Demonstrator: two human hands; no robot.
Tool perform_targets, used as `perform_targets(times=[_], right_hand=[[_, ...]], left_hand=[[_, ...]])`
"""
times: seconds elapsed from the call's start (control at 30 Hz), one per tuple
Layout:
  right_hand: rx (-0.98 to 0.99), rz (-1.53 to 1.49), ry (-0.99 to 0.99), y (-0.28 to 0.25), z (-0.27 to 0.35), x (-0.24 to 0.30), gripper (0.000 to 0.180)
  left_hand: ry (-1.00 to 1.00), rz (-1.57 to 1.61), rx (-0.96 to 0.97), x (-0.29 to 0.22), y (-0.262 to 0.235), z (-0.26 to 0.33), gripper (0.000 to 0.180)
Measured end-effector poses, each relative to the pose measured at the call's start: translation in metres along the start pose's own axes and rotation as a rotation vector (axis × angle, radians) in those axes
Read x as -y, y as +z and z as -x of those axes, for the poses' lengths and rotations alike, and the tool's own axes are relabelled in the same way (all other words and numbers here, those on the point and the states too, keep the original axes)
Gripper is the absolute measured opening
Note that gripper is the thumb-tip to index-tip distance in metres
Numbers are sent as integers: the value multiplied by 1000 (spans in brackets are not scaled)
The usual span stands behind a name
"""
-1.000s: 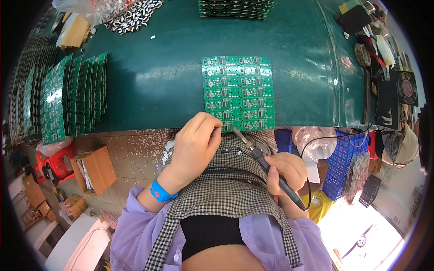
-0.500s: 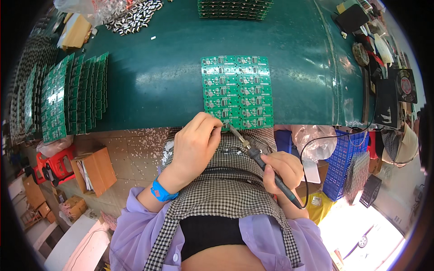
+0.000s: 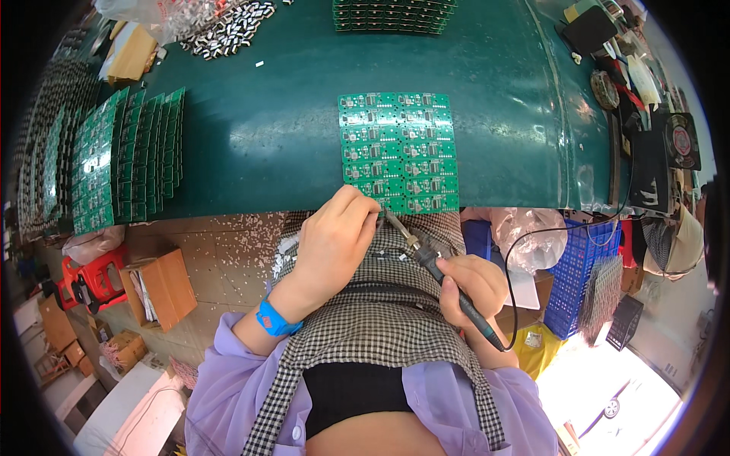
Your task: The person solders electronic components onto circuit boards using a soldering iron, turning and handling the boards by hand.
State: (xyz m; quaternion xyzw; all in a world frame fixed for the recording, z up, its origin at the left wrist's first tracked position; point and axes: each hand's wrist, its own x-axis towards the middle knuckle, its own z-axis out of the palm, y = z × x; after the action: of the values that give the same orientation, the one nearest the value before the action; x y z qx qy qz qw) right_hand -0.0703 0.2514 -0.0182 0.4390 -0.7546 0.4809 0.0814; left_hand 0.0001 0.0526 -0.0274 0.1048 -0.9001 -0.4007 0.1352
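A green panel of small circuit boards (image 3: 398, 150) lies on the dark green table (image 3: 266, 144), its near edge at the table's front rim. My left hand (image 3: 333, 239), with a blue wristband, has its fingers closed at the panel's near left corner; what it pinches is hidden. My right hand (image 3: 470, 285) grips a black-handled soldering iron (image 3: 449, 283). The iron's tip reaches the panel's near edge beside my left fingertips.
Overlapping rows of green boards (image 3: 125, 156) stand at the table's left. Another stack of boards (image 3: 394, 15) lies at the far edge. A small fan and tools (image 3: 661, 152) crowd the right end. Blue crates (image 3: 582, 281) and cardboard boxes (image 3: 160, 285) sit on the floor.
My left hand has slid slightly right along the panel's near edge. The soldering iron stays at the same spot.
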Motion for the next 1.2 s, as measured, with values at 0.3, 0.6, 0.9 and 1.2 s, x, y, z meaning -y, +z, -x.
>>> perform_targets(times=[0.3,0.6,0.9,1.2], right_hand=[[-142,-44,125,-20,20,-15,30],[-301,-251,474,52,7,-53,40],[-3,-592,-128,101,-153,73,22],[-241,193,-495,98,-249,-37,21]], left_hand=[[-244,-11,-43,1,-21,-8,13],[-355,545,-83,18,-11,8,30],[-291,362,-783,-1,-202,31,35],[-465,273,-886,127,-306,60,26]])
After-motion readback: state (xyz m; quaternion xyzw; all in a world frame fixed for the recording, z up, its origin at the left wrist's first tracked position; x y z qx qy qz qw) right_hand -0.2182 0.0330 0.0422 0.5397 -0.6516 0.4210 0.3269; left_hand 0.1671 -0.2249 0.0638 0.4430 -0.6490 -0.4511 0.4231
